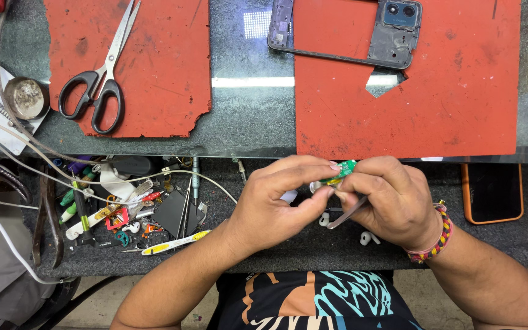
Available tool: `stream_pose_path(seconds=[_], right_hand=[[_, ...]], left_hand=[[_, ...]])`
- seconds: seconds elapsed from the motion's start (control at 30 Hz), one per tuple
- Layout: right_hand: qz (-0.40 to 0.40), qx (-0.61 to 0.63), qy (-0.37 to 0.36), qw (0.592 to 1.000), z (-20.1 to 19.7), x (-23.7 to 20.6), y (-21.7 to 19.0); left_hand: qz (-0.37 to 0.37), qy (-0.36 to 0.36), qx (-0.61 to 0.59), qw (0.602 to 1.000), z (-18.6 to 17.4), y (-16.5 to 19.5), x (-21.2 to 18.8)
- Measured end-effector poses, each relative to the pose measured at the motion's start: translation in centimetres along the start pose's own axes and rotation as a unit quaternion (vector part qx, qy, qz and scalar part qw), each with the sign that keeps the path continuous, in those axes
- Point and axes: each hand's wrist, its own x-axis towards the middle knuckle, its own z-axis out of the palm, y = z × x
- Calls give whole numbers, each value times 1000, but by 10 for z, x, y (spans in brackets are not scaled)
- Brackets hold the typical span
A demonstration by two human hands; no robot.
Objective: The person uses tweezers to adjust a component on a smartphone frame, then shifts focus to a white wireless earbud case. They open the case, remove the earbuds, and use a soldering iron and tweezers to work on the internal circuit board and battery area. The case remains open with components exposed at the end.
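Pinching a tiny green circuit board (343,169) between left hand (276,198) fingers, right hand (392,201) clamps tweezers (348,212) just under it; earbuds (368,237) below lie untouched.

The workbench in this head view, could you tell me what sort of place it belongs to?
Most likely a small electronics repair bench. A stripped phone frame lies on a red mat, small tools clutter the tray, and both hands hold a green circuit board.

Glass-topped workbench (252,116) with a lower tool shelf.
Two red mats (154,67) lie on it, carrying black-handled scissors (96,85) and a phone frame (343,30).
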Motion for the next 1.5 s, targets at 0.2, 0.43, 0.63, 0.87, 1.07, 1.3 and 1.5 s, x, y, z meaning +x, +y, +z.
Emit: stream_pose_path(seconds=[0.2, 0.43, 0.63, 0.87, 1.07, 1.3, 1.5], right_hand=[[36, -36, 25, 998, -6, 4, -5], [47, -38, 30, 998, -9, 9, -9], [27, -48, 39, 998, -12, 9, -9], [35, -57, 36, 997, -8, 8, -6], [36, -66, 20, 997, -7, 5, -3], [27, -42, -2, 999, -5, 3, 0], [28, -9, 0, 1000, -2, 0, -2]], left_hand=[[-5, 36, 1, 999, 0, 0, 0], [24, 39, 26, 999, 2, 2, -1], [28, 31, 30, 999, 2, 3, -1], [30, 31, 42, 998, 0, 4, -2], [35, 26, 36, 998, 0, 3, -2], [31, 28, 44, 998, 2, 3, -2], [40, 30, 56, 997, 2, 4, -2]])
